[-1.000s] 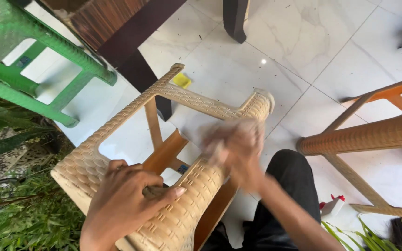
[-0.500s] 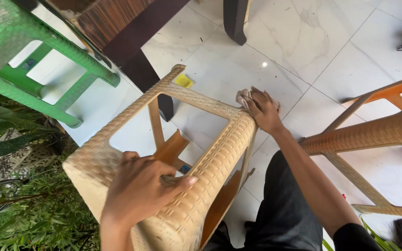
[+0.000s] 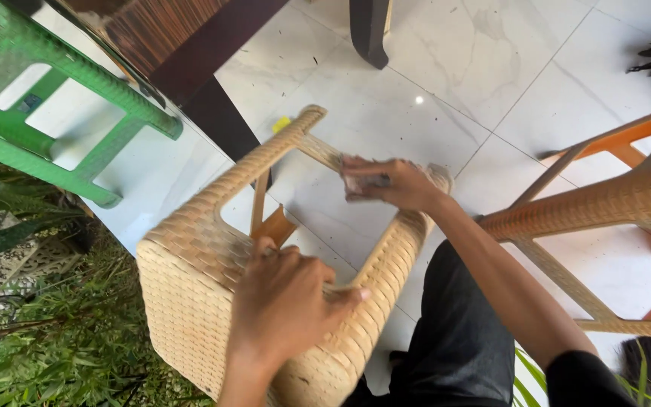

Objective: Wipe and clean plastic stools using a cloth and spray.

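Here, the moment line by line.
Held thing: a beige plastic stool with a woven wicker pattern [image 3: 212, 301], tipped on its side on the white marble-look tiled floor [image 3: 491, 68], legs pointing away from the person, seat end close to the body.
Left hand [image 3: 284, 301]: fingers curled over the near corner of the stool where seat and leg meet, closed on it and pinning it steady.
Right hand [image 3: 386, 183]: stretched to the far end, pressed on the crossbar between two legs; it looks closed around something small and pale, perhaps a cloth or pad, but blur keeps me from telling for sure.
Doing it well: judging by the grip, the rubbing stroke wants to run along the bar, following the weave grooves, while the left hand bears down so the stool does not roll; firm, short passes suit the ridged surface.
Nearby: a green plastic stool [image 3: 54, 113] at upper left, an orange-brown woven-pattern chair [image 3: 612, 203] at right, dark wooden furniture [image 3: 190, 45] above, green plants [image 3: 47, 347] at lower left.
Person: dark trousers [image 3: 461, 347], seated or crouched behind the stool.
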